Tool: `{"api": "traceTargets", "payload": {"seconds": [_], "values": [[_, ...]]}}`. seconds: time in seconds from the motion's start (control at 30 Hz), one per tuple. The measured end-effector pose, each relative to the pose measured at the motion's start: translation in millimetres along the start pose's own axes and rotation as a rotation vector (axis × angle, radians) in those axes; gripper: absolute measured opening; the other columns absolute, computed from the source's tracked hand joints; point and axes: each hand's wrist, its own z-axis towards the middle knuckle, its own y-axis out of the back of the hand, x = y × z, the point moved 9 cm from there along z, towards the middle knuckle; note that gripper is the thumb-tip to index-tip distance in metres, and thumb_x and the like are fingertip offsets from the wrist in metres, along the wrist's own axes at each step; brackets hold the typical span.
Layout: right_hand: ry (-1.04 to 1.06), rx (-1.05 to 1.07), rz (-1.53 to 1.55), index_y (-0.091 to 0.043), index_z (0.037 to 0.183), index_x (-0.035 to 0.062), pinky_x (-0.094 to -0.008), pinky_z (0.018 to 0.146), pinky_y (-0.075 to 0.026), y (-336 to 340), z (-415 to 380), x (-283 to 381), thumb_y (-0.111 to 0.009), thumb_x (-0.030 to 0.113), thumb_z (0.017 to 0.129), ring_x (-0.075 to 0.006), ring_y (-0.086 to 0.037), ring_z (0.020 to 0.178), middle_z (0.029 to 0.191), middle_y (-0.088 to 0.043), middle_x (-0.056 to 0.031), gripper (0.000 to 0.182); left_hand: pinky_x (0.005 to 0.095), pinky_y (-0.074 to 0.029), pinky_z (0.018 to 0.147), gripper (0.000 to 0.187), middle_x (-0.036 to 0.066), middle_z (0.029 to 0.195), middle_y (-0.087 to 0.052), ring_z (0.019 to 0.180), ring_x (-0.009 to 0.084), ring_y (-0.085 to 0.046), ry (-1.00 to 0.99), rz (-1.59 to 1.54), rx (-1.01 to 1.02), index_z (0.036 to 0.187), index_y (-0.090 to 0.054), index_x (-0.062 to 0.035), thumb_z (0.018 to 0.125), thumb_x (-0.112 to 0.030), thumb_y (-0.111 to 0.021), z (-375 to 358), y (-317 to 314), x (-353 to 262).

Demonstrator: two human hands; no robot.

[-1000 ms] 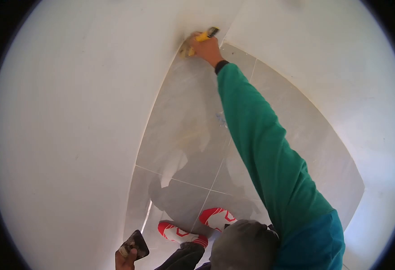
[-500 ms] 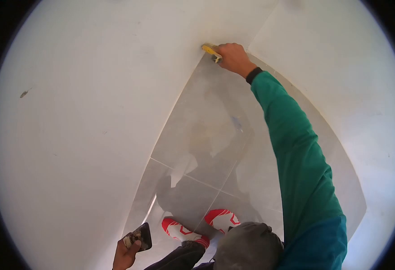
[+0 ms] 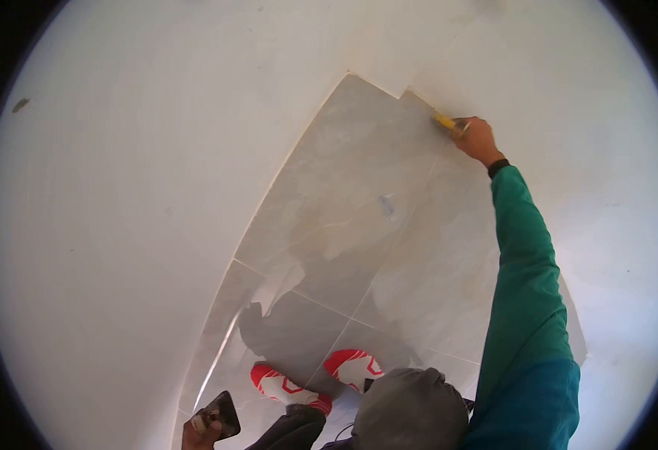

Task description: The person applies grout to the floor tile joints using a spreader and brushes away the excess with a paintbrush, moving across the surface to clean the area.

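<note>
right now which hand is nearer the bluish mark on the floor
Right: the right hand is beyond the bluish mark, to its right; the left hand is well back, to its left.

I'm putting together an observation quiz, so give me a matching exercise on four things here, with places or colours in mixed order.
1. Yellow tool
2. Dark flat object
3. Footwear
4. Sleeve

A. Red and white
B. In the left hand
C. Green, turning blue higher up the arm
D. In the right hand, where wall and floor meet

Right pairs: 1-D, 2-B, 3-A, 4-C
</note>
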Motion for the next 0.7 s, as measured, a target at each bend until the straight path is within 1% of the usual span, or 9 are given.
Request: {"api": "traceTargets", "payload": {"seconds": [0.07,0.13,0.2,0.4,0.47,0.5,0.6,0.63,0.7], "values": [[-0.483,-0.037,0.392,-0.06,0.098,0.0062,-0.0357,0.057,-0.048,-3,-13,-62,-0.062,0.024,0.073,-0.0255,-0.06,0.075,0.084,-0.063,-0.0124,0.032,0.025,-0.043,0.066,0.024,0.002,0.08,-0.058,0.071,0.0099,-0.051,0.006,-0.089,-0.051,0.095,-0.056,0.0047,0.082,-0.015,-0.053,-1,-5,-1],[-0.453,-0.392,1.017,-0.06,0.099,0.0048,-0.0326,0.053,-0.049,-15,13,-61,-0.061,0.028,0.074,-0.0241,-0.062,0.07,0.081,-0.064,-0.0126,0.034,0.025,-0.043,0.067,0.024,0.003,0.081,-0.059,0.072,0.01,-0.052,-0.003,0.02,-0.032,0.096,-0.056,0.0046,0.082,-0.015,-0.053,4,-4,-6],[-0.615,-0.483,1.258,-0.059,0.103,0.0,-0.0268,0.055,-0.051,-47,38,-37,-0.063,0.021,0.074,-0.0121,-0.059,0.071,0.08,-0.061,-0.0061,0.036,0.0248,-0.043,0.067,0.024,0.003,0.082,-0.059,0.072,0.01,-0.052,-0.028,-0.021,-0.018,0.096,-0.056,0.0044,0.082,-0.015,-0.053,6,-12,-24],[-0.814,-0.402,1.062,-0.06,0.103,0.0055,-0.0315,0.065,-0.051,-31,40,-28,-0.061,0.027,0.069,-0.0227,-0.062,0.079,0.087,-0.063,-0.0177,0.039,0.0244,-0.042,0.067,0.022,0.002,0.082,-0.059,0.072,0.0104,-0.051,-0.043,-0.018,-0.019,0.093,-0.056,0.0031,0.082,-0.016,-0.055,9,-19,-33],[-0.69,-0.423,0.822,-0.061,0.103,0.01,-0.0334,0.07,-0.05,-46,33,-29,-0.061,0.028,0.069,-0.0242,-0.062,0.078,0.087,-0.063,-0.0158,0.039,0.0246,-0.042,0.066,0.024,0.001,0.08,-0.058,0.071,0.0108,-0.051,-0.086,-0.069,-0.05,0.093,-0.056,0.0033,0.082,-0.018,-0.056,7,-18,-35],[-0.804,-0.543,1.374,-0.062,0.092,0.0101,-0.0368,0.069,-0.049,-67,18,-30,-0.061,0.028,0.069,-0.0268,-0.061,0.075,0.078,-0.063,-0.0134,0.029,0.0246,-0.042,0.066,0.024,0.001,0.08,-0.058,0.071,0.0108,-0.051,-0.089,-0.067,-0.04,0.093,-0.056,0.0033,0.082,-0.018,-0.056,9,-18,-36],[-0.38,-0.528,0.331,-0.057,0.08,0.0095,-0.039,0.052,-0.044,-70,-37,-77,-0.054,0.018,0.074,-0.0292,-0.057,0.062,0.083,-0.061,-0.0095,0.011,0.025,-0.042,0.065,0.025,0.002,0.079,-0.058,0.071,0.0114,-0.051,-0.095,-0.018,0.003,0.093,-0.056,0.0031,0.081,-0.019,-0.057,3,-16,-37],[-0.237,-0.256,-0.276,-0.06,0.092,0.0091,-0.0365,0.055,-0.047,-44,-58,-60,-0.053,0.019,0.075,-0.0276,-0.059,0.062,0.076,-0.062,-0.0094,0.02,0.0254,-0.042,0.065,0.026,0.002,0.079,-0.058,0.072,0.0118,-0.051,-0.087,0.003,-0.003,0.094,-0.056,0.0032,0.081,-0.019,-0.057,1,-14,-32],[-0.606,-0.356,0.283,-0.054,0.114,0.0099,-0.0331,0.062,-0.05,-39,-110,-105,-0.056,0.018,0.075,-0.0235,-0.062,0.067,0.081,-0.064,-0.0102,0.039,0.0261,-0.043,0.065,0.028,0.003,0.081,-0.058,0.073,0.0124,-0.052,-0.051,0.17,-0.121,0.095,-0.056,0.0036,0.081,-0.02,-0.058,-12,-7,-24]]}}
